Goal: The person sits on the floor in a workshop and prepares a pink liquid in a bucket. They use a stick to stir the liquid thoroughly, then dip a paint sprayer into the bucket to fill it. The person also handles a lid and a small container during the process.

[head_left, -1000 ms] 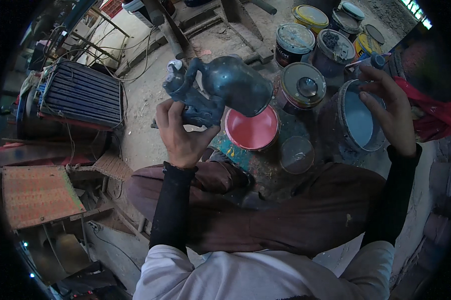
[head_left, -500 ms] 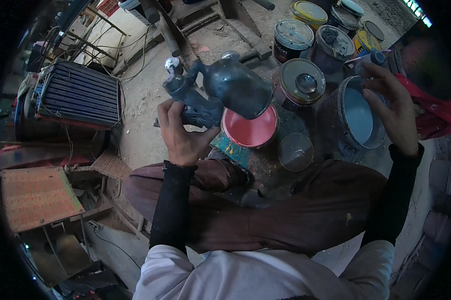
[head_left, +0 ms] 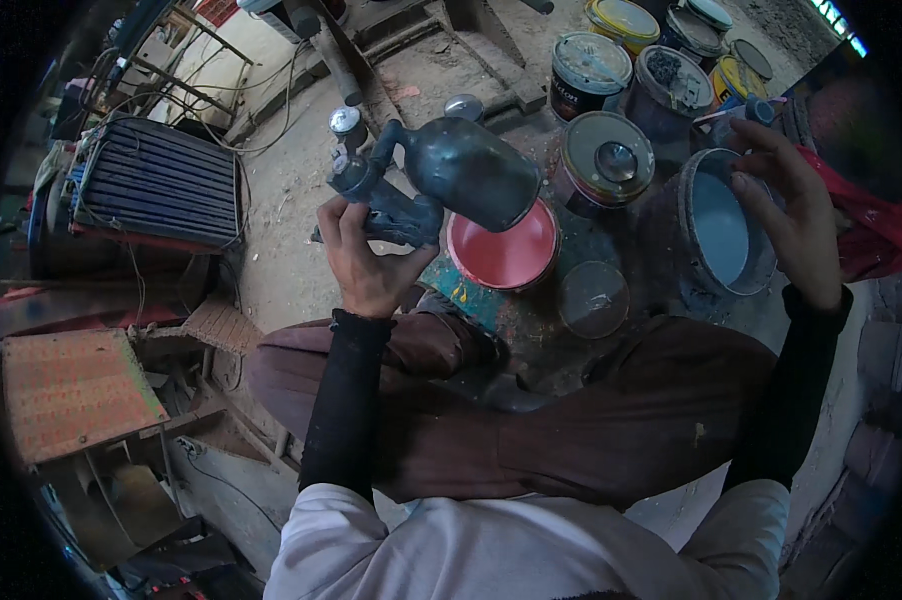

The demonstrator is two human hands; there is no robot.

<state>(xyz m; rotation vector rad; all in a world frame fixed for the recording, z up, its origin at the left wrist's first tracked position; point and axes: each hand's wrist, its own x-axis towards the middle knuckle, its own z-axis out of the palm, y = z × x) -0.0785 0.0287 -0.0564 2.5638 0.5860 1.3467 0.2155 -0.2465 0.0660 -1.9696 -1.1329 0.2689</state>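
My left hand (head_left: 371, 260) is closed round the body of a dark, paint-coated spray gun (head_left: 391, 205). Joined to the gun is a rounded dark cup (head_left: 476, 175), tilted, its lower end in front of the rim of a pail of pink paint (head_left: 506, 250). A silver round cap (head_left: 463, 107) shows just beyond the cup; whether it is attached cannot be seen. On the other side, my right hand (head_left: 791, 210) is raised at the right edge of a bucket of grey-blue paint (head_left: 721, 225), fingers apart and nothing visible between them.
A clear round lid (head_left: 593, 300) lies beside the pink pail. Behind stand a lidded can with a silver knob-like piece (head_left: 608, 160) and several paint buckets (head_left: 591, 75). Red cloth (head_left: 871, 215) hangs at right. A ribbed dark panel (head_left: 161, 185) and metal frames stand left.
The spray gun and its cup have tipped slightly, and their far end shows more of the silver cap. My right hand has stayed almost in place, its fingers still apart.
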